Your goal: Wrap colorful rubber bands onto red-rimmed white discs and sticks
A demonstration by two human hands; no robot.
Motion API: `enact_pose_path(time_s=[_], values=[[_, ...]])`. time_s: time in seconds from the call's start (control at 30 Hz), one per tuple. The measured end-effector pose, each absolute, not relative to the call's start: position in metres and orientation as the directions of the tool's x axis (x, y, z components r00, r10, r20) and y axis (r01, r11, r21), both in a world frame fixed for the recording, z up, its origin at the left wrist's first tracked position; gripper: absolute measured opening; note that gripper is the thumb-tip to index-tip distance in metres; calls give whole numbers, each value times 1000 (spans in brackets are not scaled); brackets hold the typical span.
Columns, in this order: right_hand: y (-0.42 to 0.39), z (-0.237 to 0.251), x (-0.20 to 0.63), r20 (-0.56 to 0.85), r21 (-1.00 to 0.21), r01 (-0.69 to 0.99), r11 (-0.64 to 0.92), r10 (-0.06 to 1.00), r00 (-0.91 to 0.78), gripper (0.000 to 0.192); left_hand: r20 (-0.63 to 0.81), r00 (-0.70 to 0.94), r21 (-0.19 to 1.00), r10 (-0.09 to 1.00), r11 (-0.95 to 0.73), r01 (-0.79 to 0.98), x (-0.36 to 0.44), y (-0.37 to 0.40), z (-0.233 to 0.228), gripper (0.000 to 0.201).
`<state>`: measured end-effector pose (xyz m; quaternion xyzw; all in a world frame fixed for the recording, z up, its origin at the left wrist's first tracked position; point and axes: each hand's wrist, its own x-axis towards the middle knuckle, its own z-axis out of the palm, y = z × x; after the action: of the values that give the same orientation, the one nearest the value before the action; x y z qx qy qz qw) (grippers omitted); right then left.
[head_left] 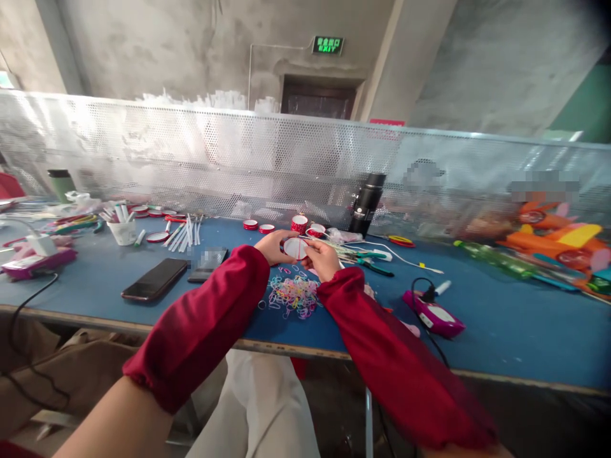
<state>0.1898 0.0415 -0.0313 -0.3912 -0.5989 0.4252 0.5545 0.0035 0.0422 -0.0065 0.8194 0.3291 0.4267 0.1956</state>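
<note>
Red sleeves (205, 324) cover much of your forearms, and both your grips are narrow, holding one white disc (292, 248) between them. Your left hand (275, 247) has its left side; your right hand (324, 259) has its right edge, thumb and fingers close together. The disc, with a red line (299, 248) across its face, is held up over the blue tabletop (515, 331), just beyond a loose pile (294, 296) of small pastel pieces. Past your hands, red rounds (299, 223) stand near a black flask (367, 205). Pliers (375, 264) lie to their right and, nearer you, a purple box (435, 315). Left of your left sleeve, a phone (155, 280) lies flat near a cup (122, 233) of white sticks (121, 213). An orange toy (554, 245) sits at the far right beside a green bottle (491, 259).
</note>
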Motion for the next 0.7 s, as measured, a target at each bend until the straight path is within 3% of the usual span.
enact_pose_path(time_s=[0.2, 0.4, 0.5, 0.6, 0.7], values=[[44, -33, 192, 374, -925, 52, 377, 925, -62, 36, 438, 275, 827, 856, -504, 250, 8, 36, -3, 85], [41, -31, 190, 363, -929, 25, 369, 922, -133, 41, 123, 143, 965, 982, -151, 212, 3, 41, -3, 20], [40, -30, 192, 334, -941, 7, 338, 934, -124, 43, 93, 81, 979, 992, -106, 174, -1, 46, -2, 13], [42, -29, 198, 376, -884, 244, 398, 917, -133, 32, 127, -18, 980, 992, -123, 159, -5, 47, 0, 16], [42, -25, 207, 410, -653, 565, 505, 862, -297, 17, 162, -98, 981, 982, -149, 122, -5, 45, 3, 17]])
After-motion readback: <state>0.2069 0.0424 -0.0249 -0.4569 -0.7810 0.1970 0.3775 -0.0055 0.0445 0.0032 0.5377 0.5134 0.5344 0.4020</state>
